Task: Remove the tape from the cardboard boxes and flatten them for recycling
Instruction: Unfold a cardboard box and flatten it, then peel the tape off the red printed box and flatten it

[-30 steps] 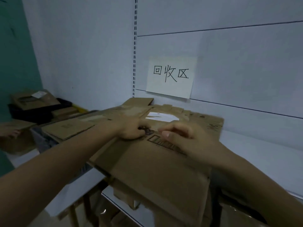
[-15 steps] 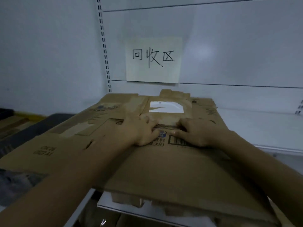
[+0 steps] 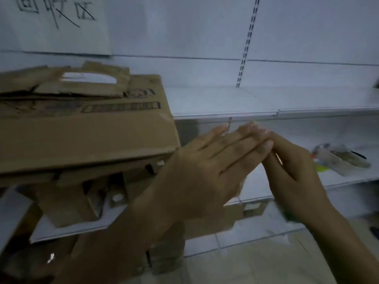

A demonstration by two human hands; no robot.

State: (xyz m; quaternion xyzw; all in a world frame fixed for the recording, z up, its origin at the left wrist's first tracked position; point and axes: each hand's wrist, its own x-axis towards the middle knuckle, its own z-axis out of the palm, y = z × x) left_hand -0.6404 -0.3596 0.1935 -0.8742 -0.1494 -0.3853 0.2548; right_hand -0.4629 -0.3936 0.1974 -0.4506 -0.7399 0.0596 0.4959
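Note:
A stack of flattened brown cardboard boxes lies on the white shelf at the left, its top sheet printed with dark markings and a white label near the back. My left hand and my right hand are off the cardboard, in the air to its right. Both have straight fingers, and their fingertips touch each other. Neither hand holds anything. No tape is visible in the hands.
A paper sign with handwritten characters hangs on the white back panel. The white shelf runs to the right. More cardboard pieces sit on the shelf below. A blurred packet lies on the lower right shelf. Tiled floor below.
Both hands have lifted off the flattened cardboard and come together to its right. The view has swung right and down, leaving the stack at the left.

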